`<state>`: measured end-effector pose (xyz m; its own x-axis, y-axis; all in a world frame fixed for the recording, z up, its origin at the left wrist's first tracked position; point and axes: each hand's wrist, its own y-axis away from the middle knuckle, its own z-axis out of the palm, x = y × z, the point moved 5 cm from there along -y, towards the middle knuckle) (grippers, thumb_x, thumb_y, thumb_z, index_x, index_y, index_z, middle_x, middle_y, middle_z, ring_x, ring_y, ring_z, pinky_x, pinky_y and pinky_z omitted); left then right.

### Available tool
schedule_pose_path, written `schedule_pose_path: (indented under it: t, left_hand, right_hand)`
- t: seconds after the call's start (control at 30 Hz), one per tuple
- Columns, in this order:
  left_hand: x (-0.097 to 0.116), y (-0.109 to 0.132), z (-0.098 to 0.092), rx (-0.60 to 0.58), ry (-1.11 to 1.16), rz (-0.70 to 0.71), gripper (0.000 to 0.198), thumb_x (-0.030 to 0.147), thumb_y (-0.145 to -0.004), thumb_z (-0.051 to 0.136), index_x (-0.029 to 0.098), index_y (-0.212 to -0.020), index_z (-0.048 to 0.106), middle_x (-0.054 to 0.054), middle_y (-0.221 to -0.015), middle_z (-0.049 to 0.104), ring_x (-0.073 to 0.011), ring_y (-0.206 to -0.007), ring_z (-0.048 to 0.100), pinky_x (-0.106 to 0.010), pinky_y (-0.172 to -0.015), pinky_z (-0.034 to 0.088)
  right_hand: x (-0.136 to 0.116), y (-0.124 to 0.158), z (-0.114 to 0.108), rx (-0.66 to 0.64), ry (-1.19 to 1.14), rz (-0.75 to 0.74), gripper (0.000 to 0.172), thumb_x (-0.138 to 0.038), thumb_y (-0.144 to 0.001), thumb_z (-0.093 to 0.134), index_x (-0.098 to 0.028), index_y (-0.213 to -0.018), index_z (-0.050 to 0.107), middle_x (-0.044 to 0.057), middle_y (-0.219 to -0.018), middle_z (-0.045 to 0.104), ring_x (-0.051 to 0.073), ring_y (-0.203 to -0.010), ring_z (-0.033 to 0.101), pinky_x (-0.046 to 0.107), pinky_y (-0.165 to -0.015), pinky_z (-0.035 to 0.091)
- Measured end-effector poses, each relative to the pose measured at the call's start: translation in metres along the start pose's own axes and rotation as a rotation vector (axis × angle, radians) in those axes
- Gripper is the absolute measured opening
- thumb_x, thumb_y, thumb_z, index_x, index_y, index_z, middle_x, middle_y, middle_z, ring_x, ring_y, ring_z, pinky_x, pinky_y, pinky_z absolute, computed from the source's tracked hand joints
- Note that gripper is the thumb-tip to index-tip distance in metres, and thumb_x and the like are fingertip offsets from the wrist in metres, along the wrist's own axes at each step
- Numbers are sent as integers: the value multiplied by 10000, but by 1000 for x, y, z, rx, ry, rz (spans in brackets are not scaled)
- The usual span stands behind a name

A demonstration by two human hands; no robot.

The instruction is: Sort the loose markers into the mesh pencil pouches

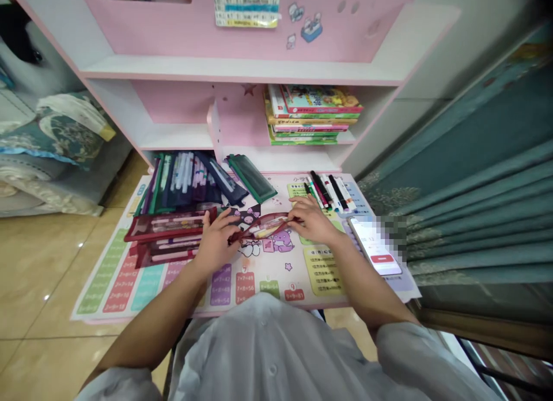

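Note:
A dark red mesh pencil pouch [266,223] lies between my two hands over the middle of the desk mat, its mouth spread apart and light-coloured pens showing inside. My left hand [218,239] pinches its left end. At the opposite end, the fingers of my right hand [313,219] grip the rim. Just left of my left hand are more red mesh pouches [168,225] holding pens, stacked on one another. Beyond my right hand, several loose markers [330,190] lie side by side, with black, white and dark red barrels.
Navy and green mesh pouches with pens [185,179] are piled at the back left. A green mesh pouch [253,177] lies beside them. A lit phone [375,245] rests at the right edge. Stacked books [311,116] fill part of the shelf. A teal curtain [466,176] hangs at right.

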<state>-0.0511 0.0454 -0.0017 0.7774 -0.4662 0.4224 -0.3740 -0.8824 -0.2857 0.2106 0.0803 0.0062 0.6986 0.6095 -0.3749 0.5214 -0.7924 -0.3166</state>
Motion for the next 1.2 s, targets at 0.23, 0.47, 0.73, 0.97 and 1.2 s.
schedule_pose_path:
  t: [0.23,0.47,0.73,0.97,1.2]
  left_hand:
    - [1,2,3,43,90,-19,90,190,-775,638,237,-717,689,-50,-1191,732,-332,-1348,512,-674,-1168,110]
    - [0,2,5,37,89,-24,108,213,-826,629,231,-746,699,-55,-1194,730,-338,-1365,491,-693,-1163,88]
    - [1,1,5,1,48,0,151,195,-844,585,227,-762,709,-62,-1204,728,-344,-1365,492,-711,-1143,96]
    - [-1,1,4,-4,47,-18,126,196,-831,598,225,-759,696,-60,-1212,722,-338,-1386,469,-701,-1152,91]
    - [0,-1,4,-9,61,-24,153,179,-816,592,232,-746,717,-53,-1186,731,-334,-1369,489,-689,-1162,96]
  right_hand:
    - [-42,-12,-9,142,98,-121,155,-369,-839,669,-222,-801,704,105,-1170,676,361,-1330,469,624,-1129,255]
    - [-106,-29,28,129,100,-289,341,-543,-855,652,-216,-768,698,90,-1249,665,352,-1387,406,616,-1187,112]
    - [-104,-28,42,141,82,-175,254,-415,-858,674,-208,-712,684,92,-1305,640,359,-1419,363,624,-1156,194]
    - [-111,-28,41,193,160,-188,151,-271,-851,614,-207,-727,673,88,-1300,652,342,-1413,380,624,-1172,130]
    - [-114,-28,42,191,241,-252,146,-306,-886,599,-197,-819,668,104,-1327,642,349,-1401,394,656,-1167,90]
